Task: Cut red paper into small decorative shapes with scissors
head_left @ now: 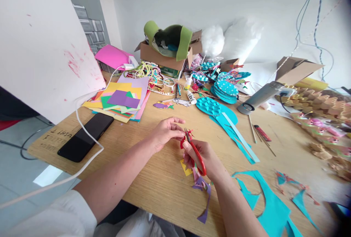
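Observation:
My right hand [201, 155] is wrapped round red-handled scissors [199, 158], whose dark blades point up and away from me. My left hand [167, 133] pinches a small piece of red paper [182, 142] beside the blades; its exact outline is too small to make out. Below my right hand lie a yellow paper scrap [185, 168] and purple paper scraps [203, 215]. Beyond my hands, a purple paper fish [161, 105] and a white fish cutout [181, 102] rest on the wooden table [153, 193].
Stacked colored paper [123, 99] and a black phone [86, 136] with a white cable across it are at left. Glue bottles [191, 97], blue cut discs [210, 106] and a silver cylinder [260, 97] stand further back. Blue offcuts [274, 207] spread at right.

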Available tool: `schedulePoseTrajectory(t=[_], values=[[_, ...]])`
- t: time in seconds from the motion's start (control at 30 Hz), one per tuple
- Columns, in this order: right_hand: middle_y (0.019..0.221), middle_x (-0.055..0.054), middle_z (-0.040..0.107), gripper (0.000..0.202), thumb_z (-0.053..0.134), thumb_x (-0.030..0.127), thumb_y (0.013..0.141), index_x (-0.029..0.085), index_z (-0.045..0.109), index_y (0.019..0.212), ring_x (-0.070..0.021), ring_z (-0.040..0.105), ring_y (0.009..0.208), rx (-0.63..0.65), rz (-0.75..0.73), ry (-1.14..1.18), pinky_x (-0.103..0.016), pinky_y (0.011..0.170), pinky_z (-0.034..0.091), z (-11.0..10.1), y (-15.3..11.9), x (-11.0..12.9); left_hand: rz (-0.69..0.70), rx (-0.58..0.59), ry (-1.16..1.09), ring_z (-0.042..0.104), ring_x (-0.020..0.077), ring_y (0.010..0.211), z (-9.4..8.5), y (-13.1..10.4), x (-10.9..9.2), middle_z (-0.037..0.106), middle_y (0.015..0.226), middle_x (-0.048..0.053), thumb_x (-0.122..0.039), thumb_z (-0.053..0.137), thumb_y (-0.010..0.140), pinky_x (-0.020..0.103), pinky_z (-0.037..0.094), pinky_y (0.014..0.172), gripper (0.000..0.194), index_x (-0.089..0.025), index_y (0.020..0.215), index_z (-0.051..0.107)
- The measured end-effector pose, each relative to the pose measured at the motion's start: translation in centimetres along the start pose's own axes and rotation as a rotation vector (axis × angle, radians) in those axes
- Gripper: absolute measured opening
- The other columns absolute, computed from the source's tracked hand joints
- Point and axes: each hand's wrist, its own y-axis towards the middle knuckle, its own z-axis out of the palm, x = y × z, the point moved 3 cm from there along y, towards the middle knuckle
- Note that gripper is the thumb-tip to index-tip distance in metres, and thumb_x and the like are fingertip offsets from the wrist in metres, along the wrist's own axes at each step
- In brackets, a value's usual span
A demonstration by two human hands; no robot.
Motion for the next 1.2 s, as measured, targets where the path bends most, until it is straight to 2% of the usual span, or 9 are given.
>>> schedulePoseTrajectory(t=[0.77, 1.2], values=[[0.046, -0.001, 0.058, 0.055, 0.061, 0.072, 0.069, 0.019, 0.050, 0.060, -0.0117, 0.052, 0.035, -0.040, 0.023, -0.023, -0.022, 0.037, 0.037, -0.04, -0.02, 0.01, -0.003, 0.005, -0.019, 0.061, 0.0100, 0.062, -0.11, 0.04, 0.10, 0.066, 0.068, 0.000, -0.008, 0.074, 0.059, 0.025, 0.045, 0.067, 0.045, -0.012, 0.101, 0.058], [0.049, -0.001, 0.059, 0.053, 0.059, 0.069, 0.074, 0.019, 0.049, 0.062, -0.0116, 0.053, 0.037, -0.017, 0.004, -0.030, -0.022, 0.038, 0.038, -0.04, -0.15, 0.18, -0.001, 0.024, -0.012, 0.060, 0.0101, 0.061, -0.13, 0.11, 0.03, 0.065, 0.068, 0.000, -0.009, 0.073, 0.059, 0.025, 0.044, 0.066, 0.046, -0.011, 0.102, 0.058]])
